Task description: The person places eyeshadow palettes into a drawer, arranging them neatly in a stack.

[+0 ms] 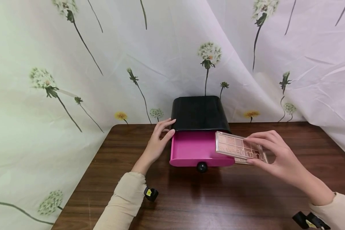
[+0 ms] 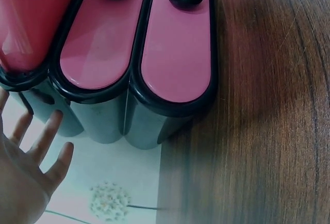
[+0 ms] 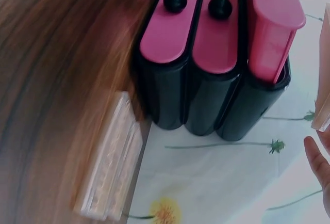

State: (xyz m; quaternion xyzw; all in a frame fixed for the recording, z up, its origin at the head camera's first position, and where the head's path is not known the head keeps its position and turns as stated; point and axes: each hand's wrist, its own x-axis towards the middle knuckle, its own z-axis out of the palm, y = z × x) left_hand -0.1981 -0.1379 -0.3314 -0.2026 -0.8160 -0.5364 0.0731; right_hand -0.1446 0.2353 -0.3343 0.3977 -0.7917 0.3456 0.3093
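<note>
A black drawer unit (image 1: 199, 111) with pink fronts stands at the back of the table, its top drawer (image 1: 194, 147) pulled out and showing a bare pink floor. My left hand (image 1: 158, 140) touches the unit's left side near the top, fingers extended; the left wrist view shows those fingers spread beside the black casing. Between thumb and fingers, my right hand (image 1: 279, 156) pinches a clear-lidded eyeshadow palette (image 1: 238, 146). The palette is tilted, and its left end overlaps the drawer's right side in the head view. In the right wrist view, only the palette's edge (image 3: 324, 69) shows.
Stacked palettes (image 3: 108, 167) lie on the wooden table (image 1: 207, 198), right of the unit. Two lower drawers (image 3: 170, 33) are closed, each with a round black knob. A white cloth (image 1: 172, 64) printed with dandelions hangs directly behind the table.
</note>
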